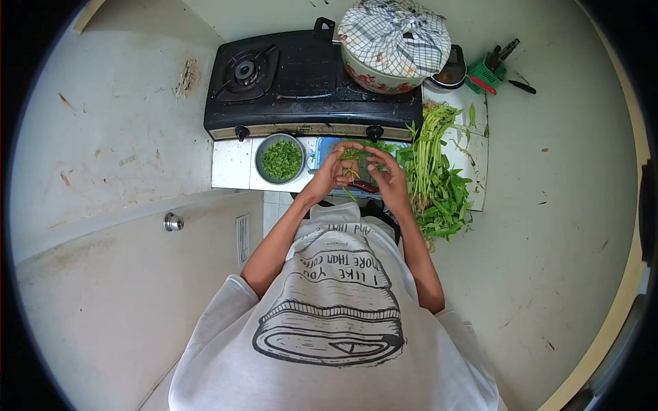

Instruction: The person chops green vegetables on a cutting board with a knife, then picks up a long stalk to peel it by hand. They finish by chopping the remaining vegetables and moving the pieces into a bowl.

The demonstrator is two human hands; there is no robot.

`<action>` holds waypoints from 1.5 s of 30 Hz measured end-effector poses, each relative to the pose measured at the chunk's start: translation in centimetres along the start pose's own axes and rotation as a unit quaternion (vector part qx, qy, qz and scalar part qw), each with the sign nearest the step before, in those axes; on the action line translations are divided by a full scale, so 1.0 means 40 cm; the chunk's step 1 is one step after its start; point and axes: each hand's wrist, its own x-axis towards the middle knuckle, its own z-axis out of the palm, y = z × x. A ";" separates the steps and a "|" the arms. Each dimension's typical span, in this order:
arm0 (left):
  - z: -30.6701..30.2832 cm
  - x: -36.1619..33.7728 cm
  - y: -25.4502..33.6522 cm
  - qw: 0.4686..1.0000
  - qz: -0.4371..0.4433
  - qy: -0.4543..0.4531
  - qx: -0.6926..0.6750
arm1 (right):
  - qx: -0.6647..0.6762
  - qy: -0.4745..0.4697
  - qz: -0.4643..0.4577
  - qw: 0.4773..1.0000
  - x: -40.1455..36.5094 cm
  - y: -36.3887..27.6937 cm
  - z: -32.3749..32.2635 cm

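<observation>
Both my hands are raised over a blue cutting board (324, 146) with chopped greens on it. My left hand (332, 177) has its fingers curled around a thin green stem (349, 194), which sticks out below them. Something thin and yellowish shows at its fingertips, too small to name. My right hand (391, 183) is just to the right, its fingers bent and apart, with nothing visible in them. A knife with a dark red handle (364, 185) lies on the board between my hands, its blade partly hidden. Left of the board stands a grey bowl (258, 162) of finely chopped greens (282, 160).
A bundle of leafy green stems (439, 185) lies right of the board, hanging over the counter's edge. Behind is a black gas stove (301, 79) with a cloth-covered floral pot (384, 79). A lidded pan (451, 72) and a green basket of utensils (485, 77) stand at the back right.
</observation>
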 end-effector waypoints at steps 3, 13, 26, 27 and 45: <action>0.012 0.000 0.018 1.000 0.015 -0.022 -0.017 | 0.002 -0.027 -0.019 0.999 0.007 -0.030 0.004; 0.004 -0.005 0.024 0.997 -0.004 -0.052 0.060 | -0.069 -0.103 -0.006 0.992 0.018 -0.065 -0.028; -0.019 0.008 0.009 0.961 0.096 -0.016 0.258 | -0.093 -0.024 -0.051 0.994 0.003 -0.056 -0.062; -0.017 0.010 0.008 0.955 0.100 -0.003 0.281 | -0.108 -0.033 -0.044 0.993 0.001 -0.057 -0.066; -0.018 0.034 -0.030 0.992 -0.008 0.108 0.069 | -0.136 -0.020 -0.062 0.989 -0.019 -0.044 -0.009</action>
